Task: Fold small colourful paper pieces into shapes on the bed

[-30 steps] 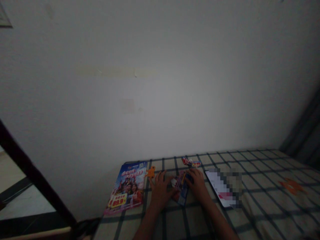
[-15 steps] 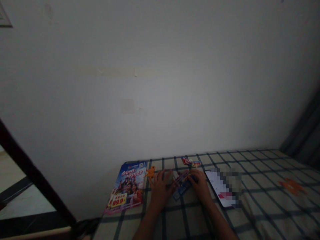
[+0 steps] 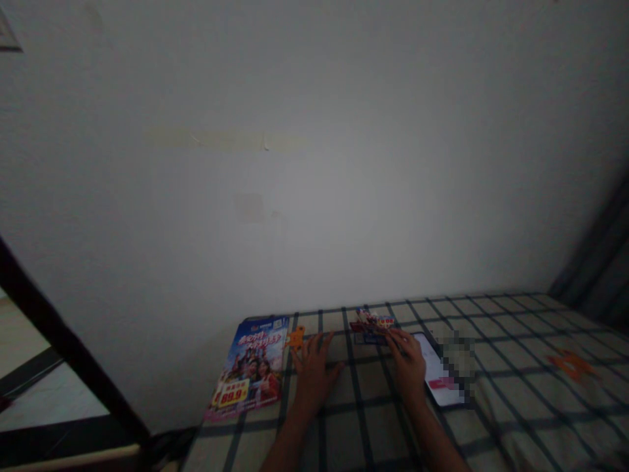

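Note:
My left hand rests on the checked cloth with its fingers spread and nothing in it. Close to its fingertips lies a small orange cutout. My right hand pinches a folded printed paper by its right end, over the far part of the cloth. Another small printed paper is just behind, partly covered by the held one. Left of my left hand lies a stack of printed flyers, blue on top with a large yellow price label.
A phone with a lit screen lies right beside my right hand, partly pixelated. Farther right is an orange cutout on the cloth. A pale wall rises behind, and a dark post slants at the left.
My right hand has carried the folded paper away from me, toward the other small paper. My left hand has let go of it and stays near the same place, fingers spread.

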A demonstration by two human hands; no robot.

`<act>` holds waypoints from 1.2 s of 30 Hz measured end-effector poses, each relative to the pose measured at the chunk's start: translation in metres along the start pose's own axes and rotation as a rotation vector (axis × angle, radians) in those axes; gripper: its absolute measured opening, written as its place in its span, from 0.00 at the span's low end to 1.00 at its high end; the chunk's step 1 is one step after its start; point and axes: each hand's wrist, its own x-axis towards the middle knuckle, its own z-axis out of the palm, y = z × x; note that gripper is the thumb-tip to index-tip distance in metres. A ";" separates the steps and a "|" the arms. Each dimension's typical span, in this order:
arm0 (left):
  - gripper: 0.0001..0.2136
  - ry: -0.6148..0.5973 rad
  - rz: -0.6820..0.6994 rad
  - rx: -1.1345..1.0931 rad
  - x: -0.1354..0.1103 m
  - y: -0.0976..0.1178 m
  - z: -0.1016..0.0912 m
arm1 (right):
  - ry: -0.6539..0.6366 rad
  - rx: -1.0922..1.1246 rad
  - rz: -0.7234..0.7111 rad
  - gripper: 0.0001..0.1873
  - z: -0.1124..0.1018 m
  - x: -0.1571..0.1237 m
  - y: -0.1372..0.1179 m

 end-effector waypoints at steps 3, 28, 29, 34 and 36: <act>0.30 0.006 0.006 -0.008 0.000 0.000 0.000 | 0.025 -0.054 -0.129 0.12 -0.004 0.001 -0.007; 0.13 0.024 0.078 -0.013 -0.003 -0.004 0.006 | -0.750 -0.259 -0.234 0.13 0.010 -0.011 -0.024; 0.13 0.026 0.079 -0.014 -0.003 -0.004 0.006 | -0.755 -0.232 -0.248 0.13 0.010 -0.011 -0.022; 0.14 0.029 0.083 0.004 -0.003 -0.004 0.006 | -0.670 -0.272 -0.239 0.18 0.014 -0.012 -0.009; 0.15 0.031 0.088 0.014 -0.003 -0.004 0.007 | -0.606 -0.359 -0.210 0.20 0.015 -0.013 -0.006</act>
